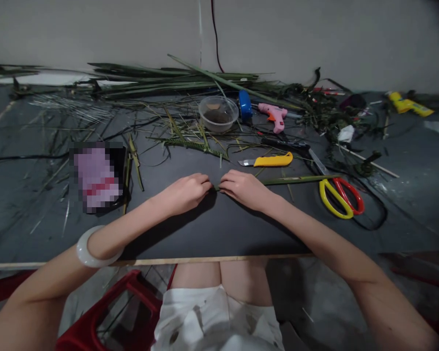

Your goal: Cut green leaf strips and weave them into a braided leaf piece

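Observation:
A long narrow green leaf strip (296, 180) lies across the dark table, and its left end runs into my fingers. My left hand (190, 191) is closed in a pinch on that end. Close beside it, my right hand (244, 187) also pinches the strip, with a short bit of green showing between the two hands. The fingertips partly hide the leaf. Just beyond my right hand is a yellow utility knife (272, 160) with its blade out. Scissors with yellow and red handles (335, 197) rest near the strip's right end.
A blurred-out phone (97, 178) lies at left. Behind my hands are a clear plastic bowl (218, 114), a blue roll (245, 106), a pink glue gun (274, 116) and a folded leaf piece (193, 141). Long leaves (175, 80) pile along the wall. A red stool (113, 312) stands below.

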A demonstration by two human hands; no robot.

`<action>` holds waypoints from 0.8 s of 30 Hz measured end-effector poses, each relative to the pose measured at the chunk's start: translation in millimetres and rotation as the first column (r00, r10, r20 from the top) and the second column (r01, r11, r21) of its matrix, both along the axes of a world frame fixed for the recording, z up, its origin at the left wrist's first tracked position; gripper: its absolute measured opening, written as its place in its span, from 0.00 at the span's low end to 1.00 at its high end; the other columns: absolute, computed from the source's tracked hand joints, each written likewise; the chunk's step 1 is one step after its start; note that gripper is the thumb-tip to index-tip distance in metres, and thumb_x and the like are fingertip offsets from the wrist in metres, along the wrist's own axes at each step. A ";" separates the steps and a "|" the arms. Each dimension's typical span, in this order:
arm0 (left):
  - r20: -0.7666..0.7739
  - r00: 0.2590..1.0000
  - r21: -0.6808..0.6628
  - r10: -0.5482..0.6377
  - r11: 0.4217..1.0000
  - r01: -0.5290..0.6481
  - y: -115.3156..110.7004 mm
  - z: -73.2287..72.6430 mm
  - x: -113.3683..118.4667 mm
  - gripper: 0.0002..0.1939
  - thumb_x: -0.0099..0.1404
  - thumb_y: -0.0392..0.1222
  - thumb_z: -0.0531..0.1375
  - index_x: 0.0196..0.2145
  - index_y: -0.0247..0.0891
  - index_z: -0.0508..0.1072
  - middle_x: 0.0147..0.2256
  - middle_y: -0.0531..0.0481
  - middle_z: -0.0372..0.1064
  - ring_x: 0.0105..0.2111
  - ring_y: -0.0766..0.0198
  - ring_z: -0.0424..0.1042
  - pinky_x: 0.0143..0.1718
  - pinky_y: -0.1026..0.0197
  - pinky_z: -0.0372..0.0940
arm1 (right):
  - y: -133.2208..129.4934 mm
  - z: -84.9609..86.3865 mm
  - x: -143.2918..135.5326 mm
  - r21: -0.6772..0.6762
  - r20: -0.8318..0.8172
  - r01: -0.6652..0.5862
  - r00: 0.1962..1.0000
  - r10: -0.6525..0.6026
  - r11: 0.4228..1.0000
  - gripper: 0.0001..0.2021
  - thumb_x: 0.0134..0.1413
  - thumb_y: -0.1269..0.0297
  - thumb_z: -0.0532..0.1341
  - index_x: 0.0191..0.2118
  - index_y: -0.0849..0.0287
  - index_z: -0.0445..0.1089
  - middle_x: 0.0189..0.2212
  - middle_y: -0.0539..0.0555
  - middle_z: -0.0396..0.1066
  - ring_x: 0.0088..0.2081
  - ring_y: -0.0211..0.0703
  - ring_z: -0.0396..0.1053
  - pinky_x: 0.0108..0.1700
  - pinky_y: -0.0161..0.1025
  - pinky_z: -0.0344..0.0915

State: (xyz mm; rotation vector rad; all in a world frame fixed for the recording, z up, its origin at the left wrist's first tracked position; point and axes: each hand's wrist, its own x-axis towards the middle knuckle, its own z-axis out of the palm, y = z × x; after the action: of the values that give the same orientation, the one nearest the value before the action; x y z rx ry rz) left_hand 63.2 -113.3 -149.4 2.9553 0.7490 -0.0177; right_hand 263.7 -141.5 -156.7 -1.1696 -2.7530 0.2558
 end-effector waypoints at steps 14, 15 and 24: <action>0.339 0.678 -0.864 0.653 0.500 -0.050 -8.5 9.6 24.3 0.25 0.63 0.59 0.50 0.26 0.32 0.70 0.21 0.50 0.66 0.21 0.69 0.63 0.24 0.67 0.58 | 26.3 47.2 7.8 -0.581 -0.490 0.133 0.731 -0.475 0.803 0.09 0.47 0.63 0.61 0.30 0.64 0.74 0.26 0.53 0.74 0.28 0.38 0.69 0.32 0.34 0.62; 0.347 0.671 -0.873 0.655 0.487 -0.023 -6.5 7.0 26.3 0.27 0.63 0.59 0.49 0.24 0.32 0.69 0.20 0.50 0.65 0.21 0.69 0.62 0.24 0.67 0.58 | 26.1 45.8 6.5 -0.612 -0.490 0.110 0.725 -0.484 0.783 0.10 0.47 0.62 0.60 0.30 0.64 0.74 0.26 0.53 0.75 0.28 0.38 0.69 0.32 0.34 0.62; 0.386 0.593 -0.904 0.706 0.418 0.090 -4.4 -5.0 39.5 0.27 0.62 0.59 0.49 0.17 0.34 0.64 0.17 0.52 0.60 0.19 0.71 0.59 0.24 0.66 0.57 | 23.4 42.4 -4.0 -0.423 -0.330 0.314 0.820 -0.467 0.850 0.09 0.52 0.67 0.58 0.32 0.65 0.74 0.27 0.55 0.74 0.28 0.37 0.67 0.31 0.33 0.59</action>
State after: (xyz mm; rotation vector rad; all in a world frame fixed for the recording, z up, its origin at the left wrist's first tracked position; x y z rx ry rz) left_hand 102.7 -117.7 -154.4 1.4876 0.8337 0.6233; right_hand 259.7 -118.1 -114.3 -1.5250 -2.0734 0.8660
